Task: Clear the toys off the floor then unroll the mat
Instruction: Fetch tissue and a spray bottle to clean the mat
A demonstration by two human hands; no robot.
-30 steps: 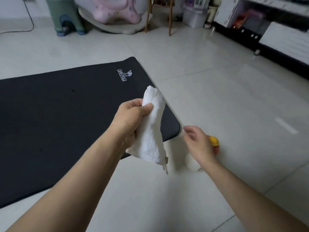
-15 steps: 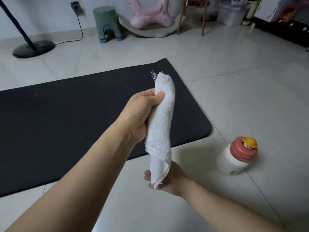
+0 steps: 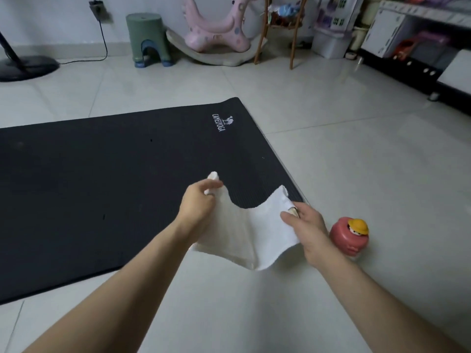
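Pale tiled floor (image 3: 356, 174) across the whole view. Black mat (image 3: 114, 187) unrolled flat from 9 o'clock toward centre, white logo near its far right corner, rounded near corner ending just behind the right hand. Pink ride-on toy (image 3: 216, 31) on a pale curved base at 12 o'clock by the wall, green stool (image 3: 147, 39) just to its left, wooden rack legs just to its right. Black round stand base (image 3: 25, 67) at 10 o'clock, cord running from it up to a wall socket. Dark low shelf unit (image 3: 420, 59) with white boxes at 2 o'clock. White cloth (image 3: 249, 233) spread in the air at centre, sagging between both hands, above the mat's near edge and the floor. Left hand (image 3: 197, 205) curled round the cloth's left upper corner, a tuft poking out above the fingers. Right hand (image 3: 305, 222) pinching the cloth's right upper corner between thumb and fingers. Small bottle with red cap and yellow-hatted figure (image 3: 350, 235) on the floor at 4 o'clock from centre, just beside the right wrist, off the mat.
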